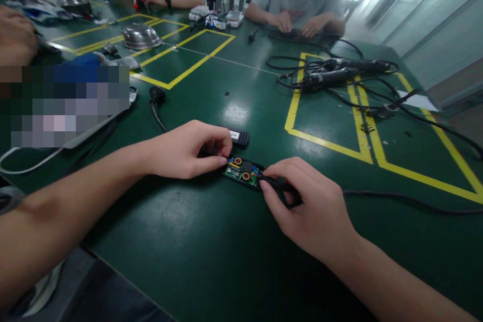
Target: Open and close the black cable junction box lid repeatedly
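Note:
An opened black plastic case (241, 171) lies on the green table in front of me, and its green circuit board with copper coils and coloured wires shows. At the case's left end, the thumb and forefinger of my left hand (192, 151) pinch a black cable where it enters; the fingers partly hide it. My right hand (305, 201) grips the black cable (277, 183) at the other end, thumb and forefinger close to the wires. Just behind the case rests a black cover (239, 137) with a white label, near my left fingers.
A black plug (156, 94) on its cord lies at left. Coiled black cables with long black housings (332, 75) lie at right. Yellow tape (328, 143) marks the table. A metal bowl (141, 36) stands farther back, and several people sit around the table.

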The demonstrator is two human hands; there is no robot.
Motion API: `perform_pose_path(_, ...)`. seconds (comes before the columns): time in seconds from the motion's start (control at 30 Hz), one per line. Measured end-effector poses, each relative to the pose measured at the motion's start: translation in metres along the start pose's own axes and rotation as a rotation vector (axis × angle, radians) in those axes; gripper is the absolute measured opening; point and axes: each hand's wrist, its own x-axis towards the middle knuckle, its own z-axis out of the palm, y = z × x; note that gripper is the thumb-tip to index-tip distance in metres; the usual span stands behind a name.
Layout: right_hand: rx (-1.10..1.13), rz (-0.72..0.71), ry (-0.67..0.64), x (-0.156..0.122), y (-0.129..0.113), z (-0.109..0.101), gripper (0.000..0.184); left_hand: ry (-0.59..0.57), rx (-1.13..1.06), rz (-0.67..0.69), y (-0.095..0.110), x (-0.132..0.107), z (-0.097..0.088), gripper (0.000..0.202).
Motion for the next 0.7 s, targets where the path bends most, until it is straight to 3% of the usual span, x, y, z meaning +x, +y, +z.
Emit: perform_pose_path(0.7,-0.009,0.017,-0.012,0.0007,0.0026,0.0011,0.010,0.009,0.023,-0.005,-0.0007,0.0016,-0.0008,0.015)
